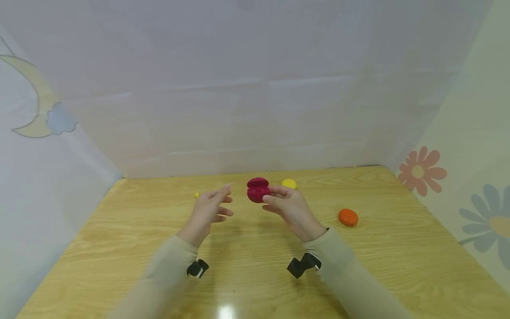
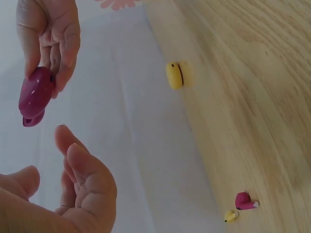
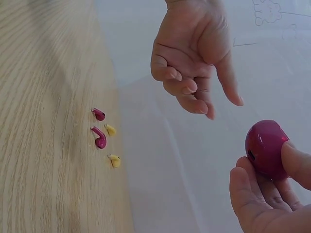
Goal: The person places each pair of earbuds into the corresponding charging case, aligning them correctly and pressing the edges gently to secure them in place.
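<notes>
A screened-off tabletop booth is indicated by a yellowish wood-grained table [image 1: 247, 261] below the grip of the right hand [image 1: 292, 208], a creased greyish sheet [image 1: 255, 115] beyond, a pale-yellow crescent moon [image 1: 44, 95] leftward and a reddish-petalled printed flower [image 1: 418, 172] rightward.

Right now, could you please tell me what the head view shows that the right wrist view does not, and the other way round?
Only the head view shows the orange case and the yellow case.

Only the right wrist view shows the two pink earbuds.

Both share the wooden table, the left hand, the right hand holding the pink case, and at least one yellow earbud, tiny in the head view.
</notes>
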{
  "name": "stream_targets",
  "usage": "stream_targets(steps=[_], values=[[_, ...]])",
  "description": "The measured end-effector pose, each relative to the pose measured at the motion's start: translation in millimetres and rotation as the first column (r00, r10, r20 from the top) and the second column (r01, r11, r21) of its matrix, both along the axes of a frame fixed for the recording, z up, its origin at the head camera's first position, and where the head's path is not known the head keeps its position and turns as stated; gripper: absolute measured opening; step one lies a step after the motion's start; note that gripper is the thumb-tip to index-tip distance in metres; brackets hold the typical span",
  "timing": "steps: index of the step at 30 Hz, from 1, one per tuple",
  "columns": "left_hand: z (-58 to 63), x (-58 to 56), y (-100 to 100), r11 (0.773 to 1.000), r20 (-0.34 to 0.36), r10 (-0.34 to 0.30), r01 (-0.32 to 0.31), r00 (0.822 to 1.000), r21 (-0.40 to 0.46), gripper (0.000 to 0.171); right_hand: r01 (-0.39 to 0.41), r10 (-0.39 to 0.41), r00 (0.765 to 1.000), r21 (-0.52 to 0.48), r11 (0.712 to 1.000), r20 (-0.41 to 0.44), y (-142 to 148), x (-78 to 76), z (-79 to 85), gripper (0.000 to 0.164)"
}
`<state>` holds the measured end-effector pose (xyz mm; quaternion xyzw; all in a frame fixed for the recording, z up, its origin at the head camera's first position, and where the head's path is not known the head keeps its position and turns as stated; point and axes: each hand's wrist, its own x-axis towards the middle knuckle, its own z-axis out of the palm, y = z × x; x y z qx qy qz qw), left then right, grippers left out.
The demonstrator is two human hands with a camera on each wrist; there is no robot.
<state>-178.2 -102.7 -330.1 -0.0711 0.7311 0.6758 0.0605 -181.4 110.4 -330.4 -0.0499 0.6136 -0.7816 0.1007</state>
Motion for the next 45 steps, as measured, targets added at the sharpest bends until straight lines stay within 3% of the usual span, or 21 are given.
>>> stream_targets(steps=[9, 19, 26, 35, 45], values=[[-5.2, 5.2, -20.2, 1.000, 0.023, 0.007, -0.006, 1.000, -0.030, 0.047, -0.012, 0.012, 1.000, -0.019, 1.000, -0.001, 1.6, 0.0, 1.5, 0.034], [-14.6, 10.5, -39.4, 0.996, 0.054, 0.017, -0.012, 0.998, -0.088, 0.053, 0.000, 0.001, 1.000, -0.034, 0.999, 0.015, 2.4, -0.4, 2.6, 0.034], [-19.6, 14.6, -47.7, 0.993, 0.063, 0.007, 0.001, 0.998, -0.121, 0.056, -0.015, 0.014, 1.000, -0.051, 0.999, -0.008, 3.4, -2.2, 1.1, 0.026], [-33.4, 14.4, -55.2, 0.994, 0.092, 0.006, 0.004, 0.996, -0.106, 0.054, -0.016, 0.016, 1.000, -0.044, 0.999, -0.002, 4.3, -1.0, 0.0, 0.030], [-44.0, 14.6, -69.4, 0.989, 0.136, 0.038, -0.018, 0.990, -0.146, 0.053, -0.008, 0.009, 1.000, -0.044, 0.999, 0.012, 4.7, -0.2, 0.6, 0.030]])
